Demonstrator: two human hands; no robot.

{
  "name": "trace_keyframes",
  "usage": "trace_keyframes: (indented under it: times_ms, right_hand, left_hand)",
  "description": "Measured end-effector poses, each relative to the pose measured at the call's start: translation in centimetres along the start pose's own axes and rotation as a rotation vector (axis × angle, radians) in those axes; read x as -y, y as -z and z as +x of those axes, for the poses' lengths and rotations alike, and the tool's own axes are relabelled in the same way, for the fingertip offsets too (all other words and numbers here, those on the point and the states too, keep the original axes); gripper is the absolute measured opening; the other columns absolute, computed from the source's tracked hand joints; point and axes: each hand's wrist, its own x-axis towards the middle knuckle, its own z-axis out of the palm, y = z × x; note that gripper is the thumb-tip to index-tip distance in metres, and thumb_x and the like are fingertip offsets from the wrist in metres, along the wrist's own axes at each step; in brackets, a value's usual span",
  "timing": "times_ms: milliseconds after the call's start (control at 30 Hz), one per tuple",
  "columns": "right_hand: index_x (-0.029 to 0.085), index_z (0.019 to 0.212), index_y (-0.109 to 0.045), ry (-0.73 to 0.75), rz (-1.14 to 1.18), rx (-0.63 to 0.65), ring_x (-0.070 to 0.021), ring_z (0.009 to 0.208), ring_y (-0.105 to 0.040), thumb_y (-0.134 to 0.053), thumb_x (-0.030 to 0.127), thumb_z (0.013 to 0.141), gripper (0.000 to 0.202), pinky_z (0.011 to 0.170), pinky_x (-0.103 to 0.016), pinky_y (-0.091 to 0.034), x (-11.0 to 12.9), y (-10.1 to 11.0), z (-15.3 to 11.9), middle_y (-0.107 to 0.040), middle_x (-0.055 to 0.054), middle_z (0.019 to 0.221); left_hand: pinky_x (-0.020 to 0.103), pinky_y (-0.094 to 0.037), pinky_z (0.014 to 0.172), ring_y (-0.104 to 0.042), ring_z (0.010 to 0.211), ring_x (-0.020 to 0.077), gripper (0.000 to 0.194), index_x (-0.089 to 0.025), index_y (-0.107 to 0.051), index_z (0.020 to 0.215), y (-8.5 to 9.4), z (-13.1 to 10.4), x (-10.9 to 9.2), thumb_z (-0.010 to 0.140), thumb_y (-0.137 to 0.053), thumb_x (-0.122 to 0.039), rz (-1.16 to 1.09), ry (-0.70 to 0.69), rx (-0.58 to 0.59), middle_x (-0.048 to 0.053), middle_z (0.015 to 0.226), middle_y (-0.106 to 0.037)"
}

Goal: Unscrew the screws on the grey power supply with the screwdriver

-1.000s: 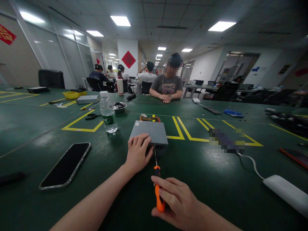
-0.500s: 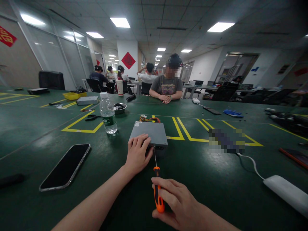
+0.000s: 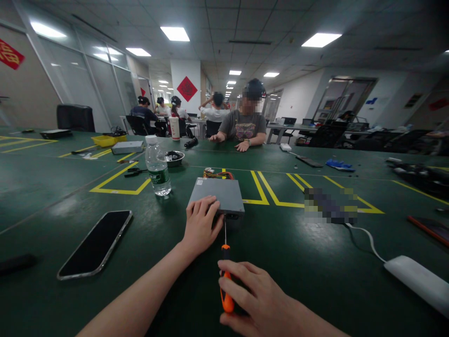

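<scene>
A grey metal computer power supply (image 3: 224,188) lies on the green table in front of me, its coloured cables (image 3: 219,174) bunched at the far side. My left hand (image 3: 202,220) holds it at the near left corner, fingers over the top and thumb against the front face. In my right hand (image 3: 254,292) is an orange and black screwdriver (image 3: 227,281), gripped by its handle between fingers and thumb. The thin shaft points away from me and reaches the front face of the power supply. Just where the tip sits is too small to make out.
Left of the power supply stands a water bottle (image 3: 158,168), with a phone (image 3: 96,245) nearer me. Behind are a metal bowl (image 3: 180,161) and a yellow tray (image 3: 105,139). To the right lies a white power strip (image 3: 417,281) with its cable. A person (image 3: 243,124) sits opposite.
The screwdriver handle has shifted slightly left and turned in my right hand. My left hand and the power supply stay put. The person opposite has moved their hands apart.
</scene>
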Motion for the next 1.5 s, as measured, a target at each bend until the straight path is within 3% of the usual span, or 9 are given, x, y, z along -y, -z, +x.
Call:
trace_keyframes:
  times_ms: [300,400,500,733,833,933,1067,1200,1500]
  right_hand:
    - [0.014,0.097,-0.049,-0.002,0.033,-0.077,-0.0159,0.086,-0.065,-0.049,0.034,0.092,0.021,0.078,-0.028,-0.051,-0.4,-0.7,-1.3,-0.065,-0.015,0.104]
    - [0.011,0.106,-0.047,-0.031,0.063,-0.025,-0.0180,0.096,-0.062,-0.043,0.038,0.093,0.030,0.079,-0.029,-0.051,-0.3,-0.5,-1.1,-0.063,-0.017,0.107]
    - [0.012,0.112,-0.049,0.029,0.030,0.034,-0.0190,0.097,-0.062,-0.038,0.028,0.094,0.026,0.074,-0.029,-0.052,-0.2,-0.1,-0.5,-0.063,-0.017,0.106]
    - [0.013,0.102,-0.048,0.002,0.017,-0.077,-0.0167,0.088,-0.064,-0.045,0.029,0.093,0.019,0.075,-0.029,-0.052,-0.4,-0.1,-0.8,-0.065,-0.016,0.102]
    - [0.012,0.106,-0.047,-0.020,0.045,-0.024,-0.0186,0.092,-0.063,-0.039,0.035,0.095,0.027,0.075,-0.031,-0.052,-0.3,0.0,-0.9,-0.063,-0.017,0.105]
    - [0.014,0.110,-0.049,0.026,0.019,0.041,-0.0188,0.090,-0.064,-0.035,0.027,0.095,0.025,0.072,-0.032,-0.052,-0.2,0.2,-0.4,-0.062,-0.017,0.108]
    - [0.013,0.100,-0.051,0.052,-0.022,-0.041,-0.0157,0.079,-0.065,-0.042,0.024,0.094,0.016,0.069,-0.029,-0.052,-0.3,0.2,-0.2,-0.064,-0.017,0.104]
    - [0.013,0.099,-0.047,0.008,-0.011,-0.114,-0.0160,0.086,-0.065,-0.043,0.034,0.095,0.022,0.073,-0.027,-0.052,-0.5,0.0,-0.6,-0.066,-0.015,0.099]
    - [0.013,0.100,-0.052,0.072,-0.050,-0.044,-0.0171,0.088,-0.064,-0.034,0.027,0.097,0.022,0.069,-0.028,-0.051,0.0,0.7,0.1,-0.066,-0.016,0.099]
  left_hand:
    - [0.042,-0.029,0.091,-0.047,0.112,0.0244,0.026,-0.022,-0.052,0.110,0.0,0.0,-0.1,0.085,-0.049,-0.029,-0.007,-0.005,-0.011,0.008,0.119,-0.057]
    - [0.042,-0.029,0.091,-0.047,0.113,0.0243,0.026,-0.022,-0.052,0.110,0.0,0.0,0.0,0.085,-0.049,-0.029,-0.005,-0.004,-0.014,0.008,0.119,-0.057]
    - [0.042,-0.029,0.091,-0.047,0.113,0.0239,0.026,-0.022,-0.052,0.110,0.0,0.0,0.0,0.085,-0.049,-0.029,-0.006,-0.002,-0.012,0.008,0.119,-0.057]
    - [0.042,-0.029,0.091,-0.047,0.114,0.0239,0.026,-0.022,-0.052,0.110,0.2,0.0,-0.2,0.086,-0.047,-0.029,-0.008,-0.002,-0.001,0.008,0.120,-0.056]
    - [0.042,-0.029,0.091,-0.047,0.114,0.0241,0.027,-0.022,-0.052,0.111,0.1,0.0,-0.1,0.085,-0.048,-0.029,-0.005,-0.005,-0.006,0.008,0.120,-0.057]
    - [0.042,-0.029,0.091,-0.047,0.114,0.0244,0.027,-0.022,-0.052,0.111,0.0,0.0,-0.1,0.085,-0.048,-0.030,-0.002,-0.004,-0.008,0.008,0.120,-0.056]
    - [0.042,-0.029,0.092,-0.046,0.115,0.0239,0.027,-0.022,-0.052,0.111,0.0,0.0,-0.1,0.085,-0.048,-0.030,0.003,0.003,0.001,0.008,0.121,-0.056]
    - [0.041,-0.029,0.092,-0.046,0.115,0.0236,0.027,-0.022,-0.051,0.110,0.0,0.0,-0.1,0.085,-0.048,-0.030,0.008,0.001,0.005,0.008,0.121,-0.056]
    - [0.042,-0.029,0.091,-0.047,0.114,0.0239,0.026,-0.022,-0.052,0.109,0.1,0.0,-0.1,0.085,-0.048,-0.029,0.007,-0.007,-0.008,0.008,0.120,-0.057]
